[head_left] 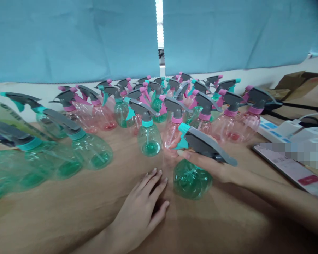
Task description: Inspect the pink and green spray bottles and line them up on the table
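My right hand (201,160) is wrapped round the neck of a green spray bottle (192,180) with a grey and teal trigger head. That bottle is tilted, its nozzle pointing up and to the left. My left hand (141,206) lies flat on the brown table (76,218), fingers stretched out and holding nothing. Just beyond both hands stands another green spray bottle (149,139), upright, with a teal collar. Beside it is a pink spray bottle (172,134), partly hidden behind my right hand.
Several pink and green spray bottles crowd the back. A row of green bottles (91,155) stands at the left. On the right lie a phone (288,169), a white power strip (270,130) with plugs and cables, and a cardboard box (299,83). A blue curtain (69,38) hangs behind.
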A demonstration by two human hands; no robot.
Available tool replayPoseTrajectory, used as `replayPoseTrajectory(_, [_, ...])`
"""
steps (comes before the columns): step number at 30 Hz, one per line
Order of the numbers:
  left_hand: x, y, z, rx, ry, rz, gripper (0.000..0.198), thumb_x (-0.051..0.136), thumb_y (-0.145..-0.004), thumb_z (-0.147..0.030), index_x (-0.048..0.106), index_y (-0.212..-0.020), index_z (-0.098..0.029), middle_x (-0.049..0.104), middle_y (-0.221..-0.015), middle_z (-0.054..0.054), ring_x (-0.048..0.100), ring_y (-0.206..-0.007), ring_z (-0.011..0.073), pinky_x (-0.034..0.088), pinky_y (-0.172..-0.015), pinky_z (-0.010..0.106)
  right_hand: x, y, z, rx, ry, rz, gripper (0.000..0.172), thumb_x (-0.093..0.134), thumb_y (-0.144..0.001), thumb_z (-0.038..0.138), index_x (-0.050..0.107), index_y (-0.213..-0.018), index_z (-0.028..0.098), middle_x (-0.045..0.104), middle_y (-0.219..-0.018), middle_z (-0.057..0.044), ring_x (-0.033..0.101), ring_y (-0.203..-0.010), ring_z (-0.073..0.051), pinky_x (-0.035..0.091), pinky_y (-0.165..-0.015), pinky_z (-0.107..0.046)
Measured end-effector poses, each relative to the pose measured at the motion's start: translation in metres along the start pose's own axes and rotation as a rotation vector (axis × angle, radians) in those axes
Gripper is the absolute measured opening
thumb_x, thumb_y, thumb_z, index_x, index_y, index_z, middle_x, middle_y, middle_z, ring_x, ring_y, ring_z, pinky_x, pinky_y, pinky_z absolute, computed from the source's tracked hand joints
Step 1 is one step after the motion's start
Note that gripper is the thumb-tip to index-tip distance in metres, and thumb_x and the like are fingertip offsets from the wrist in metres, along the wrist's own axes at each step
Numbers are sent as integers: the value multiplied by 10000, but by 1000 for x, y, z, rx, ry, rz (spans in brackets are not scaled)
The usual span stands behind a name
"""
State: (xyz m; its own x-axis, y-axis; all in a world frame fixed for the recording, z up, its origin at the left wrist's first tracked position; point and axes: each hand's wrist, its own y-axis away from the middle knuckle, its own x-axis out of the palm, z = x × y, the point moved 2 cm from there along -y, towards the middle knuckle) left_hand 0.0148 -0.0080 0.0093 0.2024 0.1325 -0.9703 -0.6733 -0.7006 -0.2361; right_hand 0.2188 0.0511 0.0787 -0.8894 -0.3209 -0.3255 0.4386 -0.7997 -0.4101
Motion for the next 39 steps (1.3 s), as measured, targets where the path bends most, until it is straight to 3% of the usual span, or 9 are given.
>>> replayPoseTrajectory(5, [1, 0, 1, -6, 6, -7, 418, 458, -968, -324, 486, -1335, -126, 471, -1422, 124, 402, -1324, 274, 381, -1050, 457, -1, 0, 3, 30, -17, -14, 180, 563, -879, 401, 561, -834, 226, 546, -701, 34, 509, -583, -99, 416, -530, -237])
replayPoseTrajectory(10, [1, 0, 1, -5, -4, -6, 429, 453, -970, -337, 474, -1344, -127, 477, -1417, 123, 413, -1316, 269, 385, -1049, 454, -2, 0, 3, 34, -12, -26, 188, 548, -889, 412, 551, -869, 226, 572, -719, 26, 533, -618, -110, 427, -572, -249])
replayPoseTrajectory(14, [1, 0, 1, -3, -12, -5, 431, 468, -966, -324, 464, -1350, -128, 462, -1428, 126, 405, -1321, 271, 388, -1044, 467, -2, -2, 11, 8, -36, -15, 114, 579, -868, 321, 537, -815, 228, 512, -689, 47, 440, -528, -81, 358, -483, -232])
replayPoseTrajectory(17, [2, 0, 1, 0, -11, -4, 433, 479, -961, -318, 467, -1349, -125, 464, -1426, 129, 401, -1324, 274, 386, -1045, 470, -2, -2, 14, 25, -40, -29, 76, 591, -854, 301, 565, -889, 239, 563, -758, 34, 480, -544, -93, 381, -497, -245])
replayPoseTrajectory(21, [1, 1, 1, 6, -7, -7, 434, 477, -963, -325, 474, -1344, -116, 468, -1422, 136, 403, -1322, 279, 387, -1043, 471, -1, 1, 12, 59, -29, -57, 172, 596, -847, 306, 593, -1000, 227, 631, -891, -6, 594, -707, -147, 458, -626, -281])
replayPoseTrajectory(26, [0, 0, 2, -2, -2, 0, 434, 463, -969, -329, 474, -1348, -117, 460, -1428, 134, 395, -1328, 277, 379, -1050, 466, 1, 4, 5, 36, -73, -84, 199, 592, -861, 281, 591, -1054, 230, 640, -1025, -11, 591, -778, -139, 472, -721, -284])
replayPoseTrajectory(31, [-1, -1, 0, -7, 16, 11, 422, 450, -976, -333, 487, -1339, -122, 462, -1427, 136, 397, -1327, 278, 367, -1055, 473, 1, 4, -6, 24, -39, -99, 164, 585, -879, 344, 609, -1021, 267, 596, -819, 28, 517, -663, -121, 458, -733, -295])
replayPoseTrajectory(39, [-2, -2, -1, -7, 8, 21, 424, 465, -969, -327, 506, -1323, -96, 477, -1410, 157, 405, -1320, 293, 374, -1047, 486, -1, 5, 2, 6, -23, -74, 238, 569, -889, 331, 615, -1116, 276, 619, -894, 6, 519, -678, -129, 426, -652, -284])
